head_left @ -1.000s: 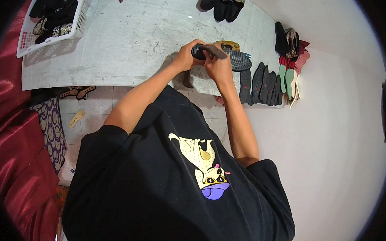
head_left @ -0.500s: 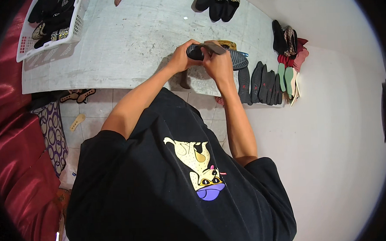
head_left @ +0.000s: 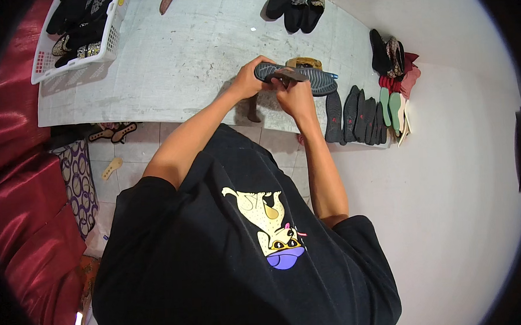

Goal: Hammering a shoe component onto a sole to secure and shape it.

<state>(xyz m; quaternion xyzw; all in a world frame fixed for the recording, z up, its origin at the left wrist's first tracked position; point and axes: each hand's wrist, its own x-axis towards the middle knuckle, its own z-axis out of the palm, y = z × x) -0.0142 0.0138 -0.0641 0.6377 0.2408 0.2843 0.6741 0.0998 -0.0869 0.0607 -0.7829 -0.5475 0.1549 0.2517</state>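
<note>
A dark shoe sole (head_left: 296, 78) is held above the near part of a grey worktable (head_left: 169, 62), with both hands closed on it. The left hand (head_left: 250, 79) is wrapped around the sole's left end, fingers curled over the top edge. The right hand (head_left: 292, 97) is closed on the sole from below near its middle, with a thin brownish strip (head_left: 291, 74) lying across the sole at the fingertips; whether the strip is pinched or merely pressed cannot be told. A wooden-looking block (head_left: 304, 62) is seen just behind the sole on the table. To the right, a row of dark soles (head_left: 354, 118) is stood on edge along the table's near corner, followed by green and reddish insoles (head_left: 393, 104) and a small pile of dark shoes (head_left: 386, 55) beyond them. Three dark shoes (head_left: 295, 7) are grouped at the far edge of the table. A white plastic basket (head_left: 107, 44) filled with dark shoes is set at the table's far left corner. Below the table, pale sole cut-outs (head_left: 111, 133) are scattered on the tiled floor (head_left: 132, 159), and red fabric (head_left: 17, 190) is seen at the left. A black shirt with a cartoon print (head_left: 269, 226) fills the lower part of the view.
</note>
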